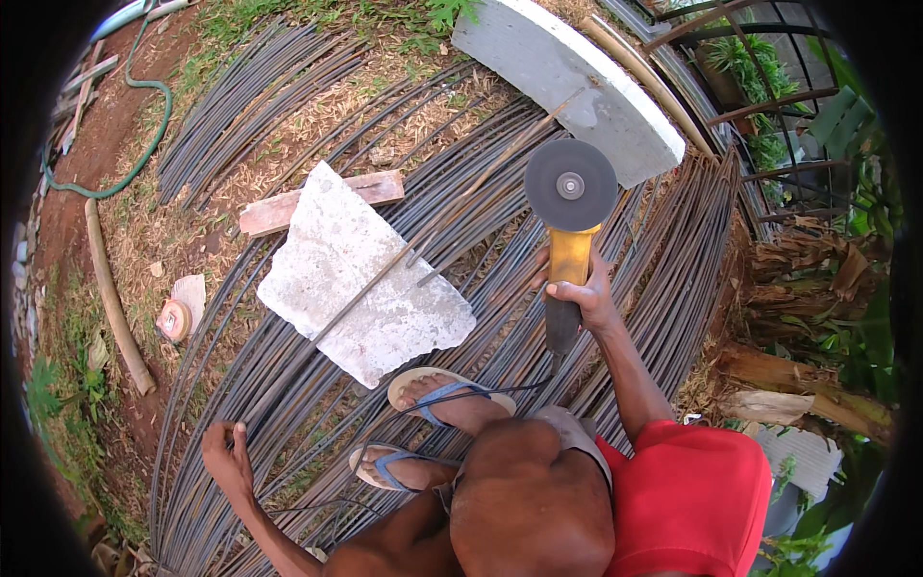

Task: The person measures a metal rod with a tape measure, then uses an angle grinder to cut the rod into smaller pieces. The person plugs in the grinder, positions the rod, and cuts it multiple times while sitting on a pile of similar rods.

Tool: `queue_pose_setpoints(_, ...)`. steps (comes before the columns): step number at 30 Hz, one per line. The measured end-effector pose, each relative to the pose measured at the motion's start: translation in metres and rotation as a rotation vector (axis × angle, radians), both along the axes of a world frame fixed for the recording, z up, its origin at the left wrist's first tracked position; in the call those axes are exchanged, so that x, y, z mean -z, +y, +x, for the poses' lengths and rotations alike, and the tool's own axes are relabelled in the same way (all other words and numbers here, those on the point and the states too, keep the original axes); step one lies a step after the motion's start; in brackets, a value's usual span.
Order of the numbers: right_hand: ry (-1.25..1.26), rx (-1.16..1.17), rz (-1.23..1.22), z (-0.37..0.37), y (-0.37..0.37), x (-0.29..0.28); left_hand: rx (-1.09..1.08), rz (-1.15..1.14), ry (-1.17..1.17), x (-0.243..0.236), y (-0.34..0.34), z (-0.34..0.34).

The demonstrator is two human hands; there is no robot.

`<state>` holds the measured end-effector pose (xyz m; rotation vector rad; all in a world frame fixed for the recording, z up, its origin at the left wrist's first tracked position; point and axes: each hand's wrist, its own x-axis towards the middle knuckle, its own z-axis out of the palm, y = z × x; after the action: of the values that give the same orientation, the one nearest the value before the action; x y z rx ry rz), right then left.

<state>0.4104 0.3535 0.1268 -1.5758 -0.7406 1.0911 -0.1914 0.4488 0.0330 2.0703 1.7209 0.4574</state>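
My right hand (588,290) is wrapped around the body of a yellow and black angle grinder (569,255), held upright in view with its dark cutting disc (548,197) at the far end. A black power cord trails from the grinder past my feet. At the lower left, my left hand (229,457) is closed at a steel rod, its fingers curled and partly hidden. That steel rod (370,286) runs across a rough white stone slab (336,240). Short rod pieces (428,279) also lie on the slab. The disc is apart from the rod.
Long steel bars (663,288) spread under my sandalled feet (452,399). A reddish block (375,188) touches the slab. A grey concrete slab (577,77) stands beyond. Left lie a round tape-like object (174,320), a wooden pole (115,293) and a green hose (165,115).
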Motion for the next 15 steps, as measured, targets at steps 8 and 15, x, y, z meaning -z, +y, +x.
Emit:
queue_pose_setpoints(8, -0.095, -0.014, -0.031, 0.0, 0.003, 0.004, -0.068, -0.158, 0.099, 0.021, -0.02, -0.07)
queue_pose_setpoints(15, -0.427, -0.17, -0.119, -0.008, 0.021, -0.001, -0.02, -0.175, 0.076, 0.005, -0.008, -0.05)
